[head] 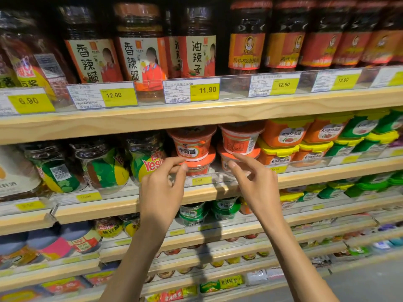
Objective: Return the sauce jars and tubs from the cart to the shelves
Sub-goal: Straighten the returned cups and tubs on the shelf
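Two stacks of red sauce tubs stand on the middle shelf (pixel 205 196). The left stack's top tub (pixel 192 143) sits on a lower tub (pixel 199 165). The right stack's top tub (pixel 241 137) sits on another (pixel 226 159). My left hand (pixel 162 188) is just below and in front of the left stack, fingers loosely curled and apart, holding nothing. Raised before the right stack, my right hand (pixel 254 182) has its fingertips at the base of the top tub and grips nothing. The cart is out of view.
Tall chilli-oil jars (pixel 141 51) line the upper shelf behind price tags (pixel 192 90). Green-and-yellow jars (pixel 100 166) stand left of the tubs. Orange, yellow-lidded boxes (pixel 283 136) and green ones (pixel 366 125) stand right. Lower shelves hold green tubs (pixel 194 212) and packets.
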The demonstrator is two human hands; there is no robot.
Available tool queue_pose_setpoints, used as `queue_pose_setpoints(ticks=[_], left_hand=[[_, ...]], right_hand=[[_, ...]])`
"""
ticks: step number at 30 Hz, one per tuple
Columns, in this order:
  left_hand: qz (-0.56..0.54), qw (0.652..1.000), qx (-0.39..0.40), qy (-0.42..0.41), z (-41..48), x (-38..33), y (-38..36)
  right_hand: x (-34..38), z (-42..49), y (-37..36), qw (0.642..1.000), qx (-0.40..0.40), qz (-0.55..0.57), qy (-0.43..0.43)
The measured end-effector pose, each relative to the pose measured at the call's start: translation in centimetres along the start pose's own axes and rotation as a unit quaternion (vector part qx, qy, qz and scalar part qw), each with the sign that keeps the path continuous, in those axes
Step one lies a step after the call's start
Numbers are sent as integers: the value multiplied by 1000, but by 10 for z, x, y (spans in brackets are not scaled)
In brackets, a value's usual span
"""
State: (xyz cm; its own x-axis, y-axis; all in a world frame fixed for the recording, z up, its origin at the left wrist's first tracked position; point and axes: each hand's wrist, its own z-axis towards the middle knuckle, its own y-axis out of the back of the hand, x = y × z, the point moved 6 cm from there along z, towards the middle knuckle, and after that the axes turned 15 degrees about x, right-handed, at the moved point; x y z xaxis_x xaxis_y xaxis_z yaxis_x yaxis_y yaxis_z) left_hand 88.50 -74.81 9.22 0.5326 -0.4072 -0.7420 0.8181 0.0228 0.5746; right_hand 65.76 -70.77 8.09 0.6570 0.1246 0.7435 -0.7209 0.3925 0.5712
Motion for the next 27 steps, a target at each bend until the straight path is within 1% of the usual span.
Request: queue_pose_setpoints(ticks=[3, 6, 9, 13, 16, 19, 27], left_hand=[[-72, 995, 63, -21, 5, -21, -32], [-65, 994, 82, -35, 15, -38, -62], [-18, 998, 60, -30, 31, -51, -81], [33, 999, 33, 18, 49, -57, -100], [55, 997, 13, 43, 60, -54, -107], [53, 997, 2, 58, 63, -52, -111], [55, 997, -12, 43, 62, -54, -111]], right_hand=[[-9, -3, 35, 998, -66, -7, -6], [-19, 10, 51, 996, -84, -33, 8], [-26, 28, 49, 996, -53, -65, 24], [-38, 44, 48, 996, 2, -76, 34], [-39, 50, 48, 994, 25, -100, 42], [-38, 52, 48, 991, 21, -123, 41], [-36, 54, 44, 993, 13, -109, 47]])
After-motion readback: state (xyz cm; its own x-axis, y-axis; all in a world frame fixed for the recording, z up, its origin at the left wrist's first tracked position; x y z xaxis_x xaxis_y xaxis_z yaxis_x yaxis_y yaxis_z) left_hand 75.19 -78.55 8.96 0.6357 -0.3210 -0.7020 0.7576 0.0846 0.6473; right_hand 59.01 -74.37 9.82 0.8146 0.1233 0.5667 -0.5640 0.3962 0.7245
